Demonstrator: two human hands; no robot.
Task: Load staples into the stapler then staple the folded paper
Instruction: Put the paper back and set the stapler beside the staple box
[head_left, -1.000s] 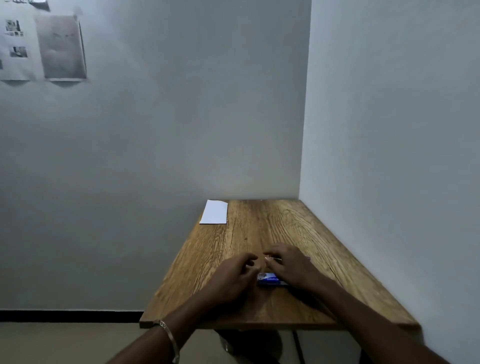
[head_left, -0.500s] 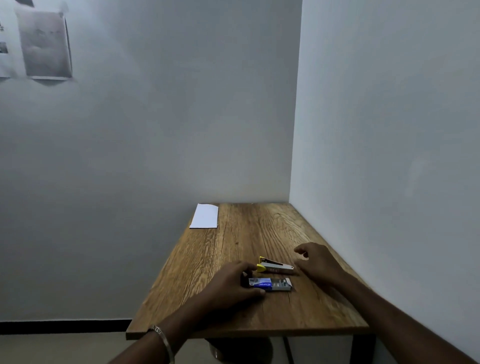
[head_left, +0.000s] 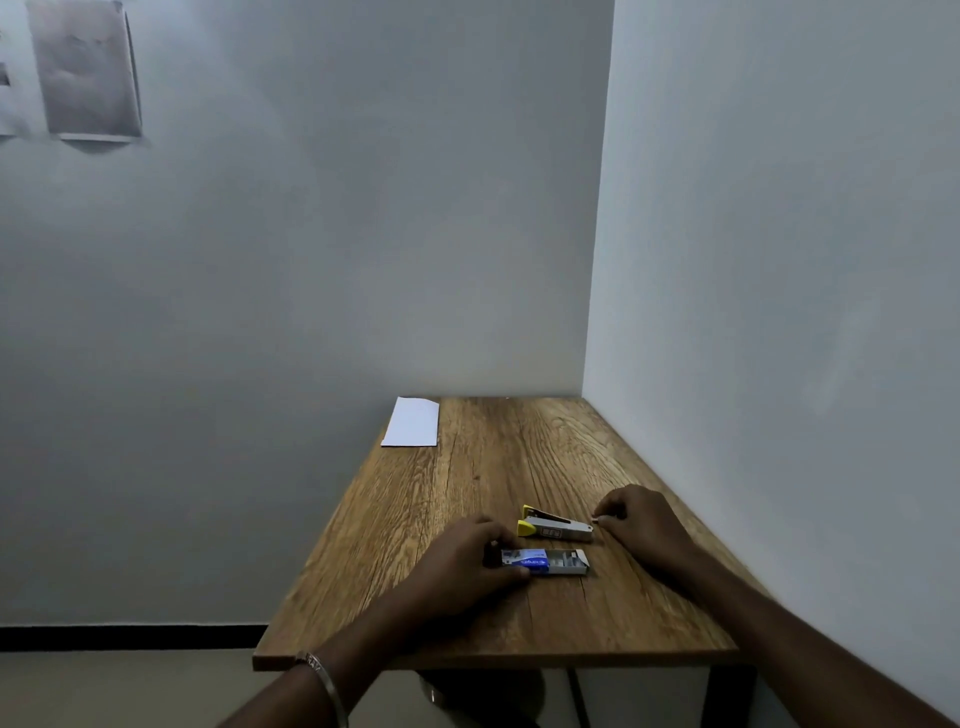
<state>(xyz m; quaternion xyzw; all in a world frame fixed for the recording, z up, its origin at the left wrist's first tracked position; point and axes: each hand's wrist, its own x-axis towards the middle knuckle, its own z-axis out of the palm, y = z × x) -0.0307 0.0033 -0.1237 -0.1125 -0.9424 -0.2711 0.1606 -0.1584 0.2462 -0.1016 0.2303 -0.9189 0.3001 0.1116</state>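
- Fingers (head_left: 500, 536) of the left hand (head_left: 462, 564) curl around the near-left end of the small blue-and-white cardboard staple box (head_left: 543, 561), thumb on its near edge and the other fingers on its far edge, so the box is pinched flat against the brown wood-grain tabletop (head_left: 467, 499).
- Beyond those fingertips, toward the right, the box's tray end stands open.
- Right hand (head_left: 636, 522) rests on the tabletop with its fingers bent; thumb and forefinger are pressed together on something small and pale at their tips, too small to identify.
- Just left of the right fingertips lies the small silver metal stapler with yellow plastic ends (head_left: 555, 526), on its side, its metal tail almost touching them.
- Well beyond both hands, at the far-left corner, lies the white folded sheet of paper (head_left: 412, 422), flat and untouched.
- A thin metal bangle (head_left: 324, 680) circles the left wrist.
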